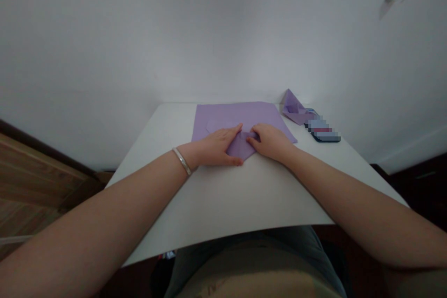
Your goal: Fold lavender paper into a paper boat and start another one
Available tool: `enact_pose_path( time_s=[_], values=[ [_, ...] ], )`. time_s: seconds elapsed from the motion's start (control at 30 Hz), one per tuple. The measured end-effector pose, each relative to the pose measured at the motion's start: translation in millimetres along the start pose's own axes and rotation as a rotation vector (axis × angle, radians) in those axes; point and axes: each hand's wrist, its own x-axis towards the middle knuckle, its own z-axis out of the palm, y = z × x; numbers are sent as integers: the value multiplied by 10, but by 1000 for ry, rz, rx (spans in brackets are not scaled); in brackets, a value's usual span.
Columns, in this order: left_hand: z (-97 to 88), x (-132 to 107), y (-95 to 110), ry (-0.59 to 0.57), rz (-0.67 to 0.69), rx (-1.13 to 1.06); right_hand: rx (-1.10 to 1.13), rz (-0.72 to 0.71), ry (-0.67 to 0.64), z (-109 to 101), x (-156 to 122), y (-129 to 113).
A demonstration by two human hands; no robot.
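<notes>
A piece of folded purple paper (240, 147) lies on the white table, overlapping the near edge of a larger flat purple sheet (237, 111). My left hand (220, 145) rests flat on the folded paper, thumb and fingers spread apart. Across from it, my right hand (270, 141) pinches a raised flap of the same paper between thumb and curled fingers. The palms hide part of the folds.
A folded purple paper shape (295, 109) stands at the back right, touching a phone (323, 130) with a blurred-out screen. The white table (223, 205) meets a pale wall (223, 32) behind. Wooden furniture (38, 181) is low on the left.
</notes>
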Motion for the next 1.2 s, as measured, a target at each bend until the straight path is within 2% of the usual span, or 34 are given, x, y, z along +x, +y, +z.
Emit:
enact_pose_path(
  time_s=[0.63, 0.97, 1.2],
  values=[
    [-95, -16, 43, -116, -17, -14, -17, 10, 12, 38, -2, -2],
    [-74, -9, 8, -94, 6, -21, -37, 21, 30, 31, -25, -31],
    [-84, -17, 58, -117, -17, 18, -36, 6, 44, 42, -24, -13]
  ],
)
